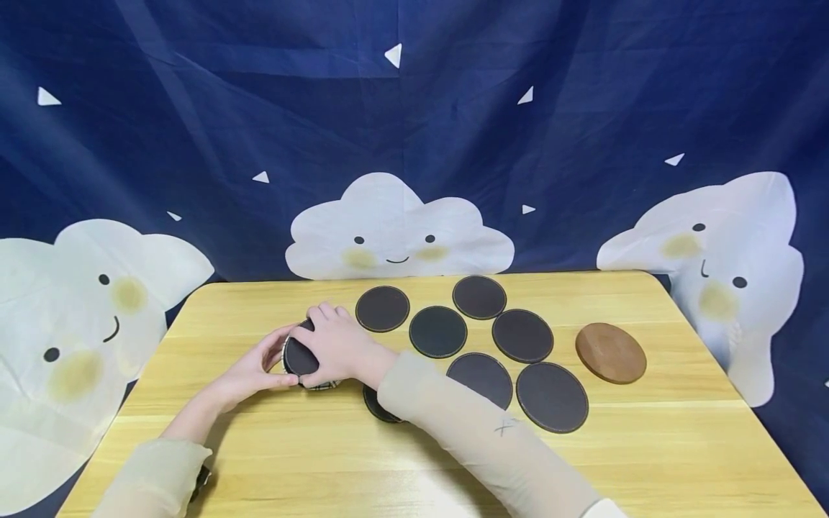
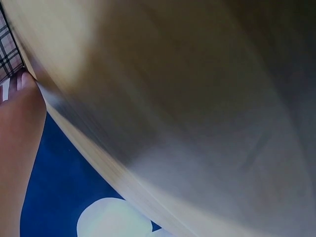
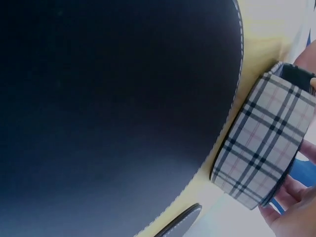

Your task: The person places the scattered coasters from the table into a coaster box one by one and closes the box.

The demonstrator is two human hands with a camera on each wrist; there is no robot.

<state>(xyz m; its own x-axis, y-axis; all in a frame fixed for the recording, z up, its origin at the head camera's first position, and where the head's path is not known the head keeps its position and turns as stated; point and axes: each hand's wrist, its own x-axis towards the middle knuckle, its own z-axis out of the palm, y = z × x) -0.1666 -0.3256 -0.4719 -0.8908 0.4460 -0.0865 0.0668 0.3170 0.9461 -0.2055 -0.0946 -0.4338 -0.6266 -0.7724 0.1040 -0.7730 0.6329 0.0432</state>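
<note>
I have both hands busy at the left of the bench [image 1: 291, 450]: my left hand [image 1: 257, 368] curls round one side of the checked box [image 1: 322, 386], and my right hand [image 1: 345, 347] grips it from the top and other side. The box's dark round face [image 1: 300, 357] shows between them. I think this bit is in the middle, not finished, since both hands are holding on. I can't tell how much is inside. Seven dark discs [image 1: 437, 332] and one brown disc [image 1: 611, 352] lie out on the wood, to the right of the box, so those eight aren't in it.
</note>
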